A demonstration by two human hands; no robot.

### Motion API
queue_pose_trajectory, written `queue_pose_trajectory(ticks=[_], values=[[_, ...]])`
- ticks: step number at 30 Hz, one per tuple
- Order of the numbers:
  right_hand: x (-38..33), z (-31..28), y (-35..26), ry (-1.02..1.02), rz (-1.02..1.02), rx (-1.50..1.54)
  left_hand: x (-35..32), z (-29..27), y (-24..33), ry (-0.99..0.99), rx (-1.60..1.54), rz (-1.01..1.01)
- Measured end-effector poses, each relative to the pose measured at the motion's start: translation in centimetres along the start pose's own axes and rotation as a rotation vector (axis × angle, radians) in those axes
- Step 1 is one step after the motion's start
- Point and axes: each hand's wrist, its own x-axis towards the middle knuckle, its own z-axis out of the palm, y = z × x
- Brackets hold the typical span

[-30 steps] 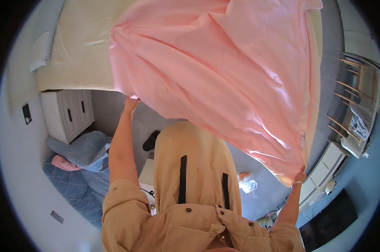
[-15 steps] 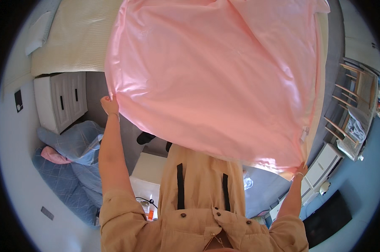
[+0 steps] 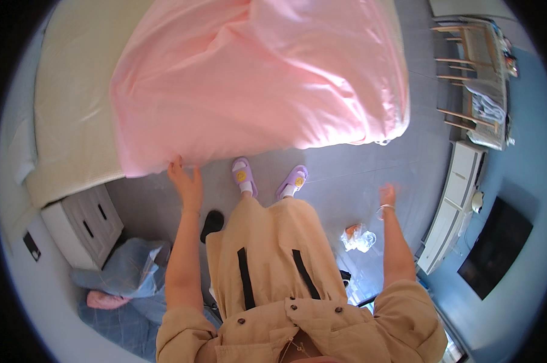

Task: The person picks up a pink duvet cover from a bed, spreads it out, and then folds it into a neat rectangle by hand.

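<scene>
A glossy pink duvet (image 3: pixel 255 91) lies over the foot of the bed, rumpled, its near edge hanging above the floor. At its near left corner my left hand (image 3: pixel 186 184) has fingers apart, the fingertips touching or just short of the hem; which of these I cannot tell. My right hand (image 3: pixel 387 196) is away from the duvet, over the floor to the right, empty and slightly blurred, with fingers apart. The bed's cream textured cover (image 3: pixel 74 109) shows to the left of the duvet.
A white bedside cabinet (image 3: pixel 83 227) and blue bedding (image 3: pixel 128 266) are at the left. A plastic bag (image 3: pixel 358 238) lies on the grey floor (image 3: pixel 340 175) between my legs and right arm. Along the right stand a long white cabinet (image 3: pixel 452 212) and a table with chairs (image 3: pixel 479 78).
The duvet, held up and spread by both hands before, has dropped onto the bed. My right hand has let go and moved left; my left hand no longer grips the corner.
</scene>
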Motion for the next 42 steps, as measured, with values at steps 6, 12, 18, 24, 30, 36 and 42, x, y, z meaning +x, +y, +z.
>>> queue_pose_trajectory(ticks=[6,12,18,24,30,36,42], values=[[-11.6,1.4,0.9,-0.380,-0.304,-0.093,-4.7,4.1,5.7,-0.363,0.224,0.224],[-21.2,-0.2,8.9,-0.704,0.482,0.576,-11.1,13.9,20.0,-0.676,0.096,0.496],[-19.4,-5.2,17.7,-0.659,0.645,0.680,-14.0,31.2,32.8,-0.623,0.030,0.751],[-9.8,-16.5,22.6,-0.426,0.776,0.817,-11.3,44.6,39.2,-0.469,-0.079,0.353],[0.8,-22.4,27.3,-0.413,0.768,0.849,-9.5,49.4,45.2,-0.484,0.396,0.131],[13.2,-28.4,23.5,-0.631,0.806,0.508,-15.5,54.8,47.8,-1.007,0.686,0.543],[30.1,-33.8,17.5,-0.576,0.634,0.499,-16.5,56.2,50.4,-1.229,0.292,0.223]])
